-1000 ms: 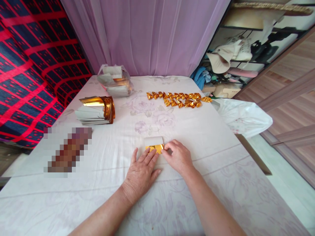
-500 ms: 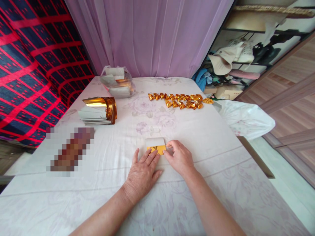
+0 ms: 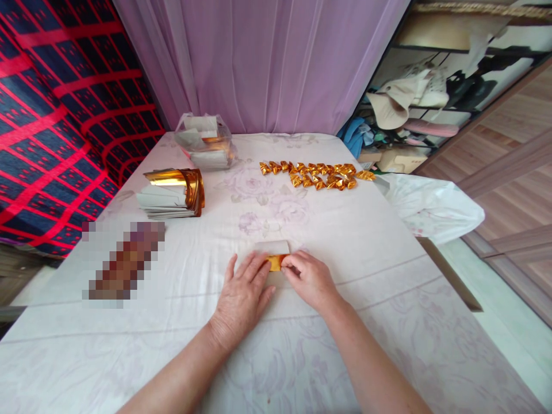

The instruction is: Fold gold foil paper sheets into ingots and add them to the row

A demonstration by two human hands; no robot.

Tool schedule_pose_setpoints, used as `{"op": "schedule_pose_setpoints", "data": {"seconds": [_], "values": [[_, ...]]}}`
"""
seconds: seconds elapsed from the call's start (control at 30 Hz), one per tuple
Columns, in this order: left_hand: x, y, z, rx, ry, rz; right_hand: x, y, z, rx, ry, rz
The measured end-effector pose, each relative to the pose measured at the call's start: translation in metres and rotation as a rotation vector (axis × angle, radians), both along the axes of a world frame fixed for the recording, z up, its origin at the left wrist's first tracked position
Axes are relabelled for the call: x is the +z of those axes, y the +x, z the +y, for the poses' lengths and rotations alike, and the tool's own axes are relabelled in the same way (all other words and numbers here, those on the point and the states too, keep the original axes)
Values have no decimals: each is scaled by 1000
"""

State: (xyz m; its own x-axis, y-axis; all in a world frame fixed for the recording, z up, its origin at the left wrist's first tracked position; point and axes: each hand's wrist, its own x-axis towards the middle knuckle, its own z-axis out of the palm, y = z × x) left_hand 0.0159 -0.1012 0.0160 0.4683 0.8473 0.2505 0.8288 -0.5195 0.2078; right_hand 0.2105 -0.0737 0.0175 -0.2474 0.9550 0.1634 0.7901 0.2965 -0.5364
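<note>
Gold paper sheet (image 3: 274, 255) mostly hidden under both hands; only a white back strip and a small gold patch showing between the fingertips. Shape of the fold impossible to make out. Left hand (image 3: 240, 300) flat, fingers spread and loose, pressing down on the sheet's left part. Right hand (image 3: 311, 280) fingers curled, tips pinching the sheet's right edge. Sheet near the front middle of the table (image 3: 366, 241). A pixelated patch (image 3: 123, 262) to the left, contents unreadable. White floral cloth over the table. Stack of gold sheets (image 3: 171, 193) at far left, a clear plastic bag (image 3: 203, 141) behind it, a row of folded gold pieces (image 3: 315, 175) far right. Lilac curtain (image 3: 259, 63) behind, red-checked fabric (image 3: 52, 115) left, cluttered shelves (image 3: 431, 98) right, partly cut off.
</note>
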Motion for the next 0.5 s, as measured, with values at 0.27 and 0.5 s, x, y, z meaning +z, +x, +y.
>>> {"op": "schedule_pose_setpoints", "data": {"seconds": [0.27,0.5], "values": [[0,-18,13,132,55,-6,0,1,0,-13,-13,27],[4,-16,11,124,51,-67,-1,1,1,-6,-11,8]]}}
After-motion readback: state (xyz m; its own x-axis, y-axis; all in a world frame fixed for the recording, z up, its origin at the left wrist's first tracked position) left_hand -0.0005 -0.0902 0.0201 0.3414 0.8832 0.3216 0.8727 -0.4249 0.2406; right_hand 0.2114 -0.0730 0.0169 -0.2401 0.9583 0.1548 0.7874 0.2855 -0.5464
